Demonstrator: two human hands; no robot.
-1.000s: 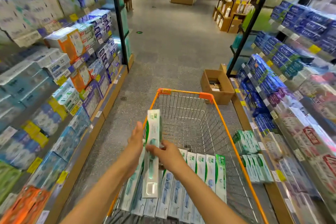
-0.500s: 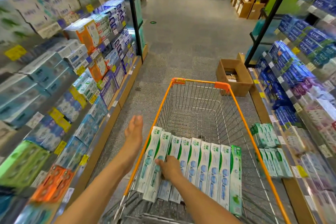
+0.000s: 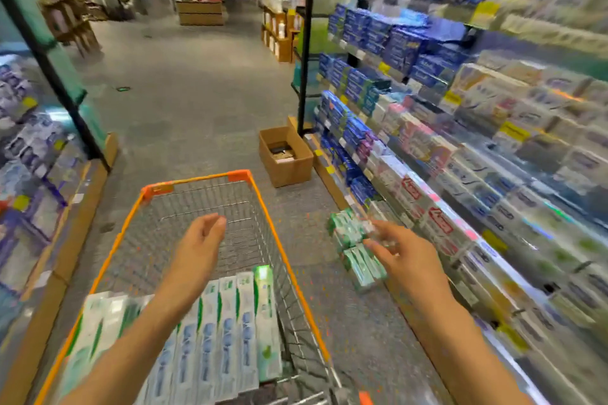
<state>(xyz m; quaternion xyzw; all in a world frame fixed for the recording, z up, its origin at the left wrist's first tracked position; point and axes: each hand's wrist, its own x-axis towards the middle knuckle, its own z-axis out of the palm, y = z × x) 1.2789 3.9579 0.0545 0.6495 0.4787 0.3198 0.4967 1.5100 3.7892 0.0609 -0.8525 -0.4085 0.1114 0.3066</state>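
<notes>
Right grip: yours, released, fingers spread, reaching at green toothpaste boxes on lowest tier of shelf unit at your right. Contact lost in blur, cannot tell.
Left grip: released, empty, fingers loosely curved, above cart.
Toothpaste row: boxes flat, side by side, near end of cart.
Cardboard carton: on floor beyond cart, beside shelf unit.

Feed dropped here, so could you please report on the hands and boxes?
Left hand open over cart. Right hand open, reaching to green shelf boxes, contact blurred. Path looks clear.
</notes>
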